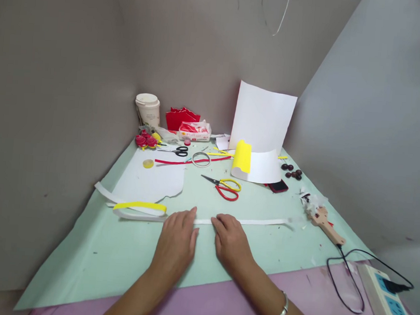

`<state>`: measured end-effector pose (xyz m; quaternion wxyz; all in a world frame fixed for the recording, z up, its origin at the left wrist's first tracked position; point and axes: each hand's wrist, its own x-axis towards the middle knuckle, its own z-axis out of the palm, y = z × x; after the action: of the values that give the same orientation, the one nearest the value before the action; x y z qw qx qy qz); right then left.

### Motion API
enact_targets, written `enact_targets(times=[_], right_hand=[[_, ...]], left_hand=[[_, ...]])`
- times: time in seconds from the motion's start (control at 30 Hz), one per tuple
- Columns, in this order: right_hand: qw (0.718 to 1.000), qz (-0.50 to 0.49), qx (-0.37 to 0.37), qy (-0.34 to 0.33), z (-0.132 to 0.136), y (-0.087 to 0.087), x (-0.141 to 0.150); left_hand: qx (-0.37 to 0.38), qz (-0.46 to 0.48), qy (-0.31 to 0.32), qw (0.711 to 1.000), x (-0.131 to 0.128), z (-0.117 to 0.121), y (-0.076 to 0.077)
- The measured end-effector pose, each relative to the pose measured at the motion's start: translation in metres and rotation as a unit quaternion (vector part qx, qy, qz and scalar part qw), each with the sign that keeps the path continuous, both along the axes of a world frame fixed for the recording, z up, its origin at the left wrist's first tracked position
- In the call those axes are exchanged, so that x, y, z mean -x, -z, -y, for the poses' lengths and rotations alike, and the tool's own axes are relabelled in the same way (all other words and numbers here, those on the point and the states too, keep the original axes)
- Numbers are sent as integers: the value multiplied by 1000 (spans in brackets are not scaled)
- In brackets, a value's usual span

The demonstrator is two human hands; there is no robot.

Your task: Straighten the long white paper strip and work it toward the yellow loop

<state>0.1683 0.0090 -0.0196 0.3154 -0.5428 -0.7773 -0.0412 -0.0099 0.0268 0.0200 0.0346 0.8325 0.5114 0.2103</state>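
Green mat [122,257] in grey-walled corner; left hand [176,240], right hand [231,241] flat, fingers pressing white strip [259,223]; scissors [225,187] beyond.

No text, brand or number is showing clearly enough to read. The red and white packet [194,130] at about 12 o'clock on the table is carrying some printing, but it is appearing too small and blurred to make out.

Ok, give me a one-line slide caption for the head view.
Left hand and right hand press a long white paper strip flat on the green mat.
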Motion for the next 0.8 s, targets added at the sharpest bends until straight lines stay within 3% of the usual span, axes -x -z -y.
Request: enact_targets(times=[0.23,0.8], right_hand=[[1000,-19,11,-2,-1,0,0],[999,-37,13,-25,-2,-5,2]], left_hand=[[115,-8,10,993,1,-31,-12],[117,69,47,990,5,-21,0]])
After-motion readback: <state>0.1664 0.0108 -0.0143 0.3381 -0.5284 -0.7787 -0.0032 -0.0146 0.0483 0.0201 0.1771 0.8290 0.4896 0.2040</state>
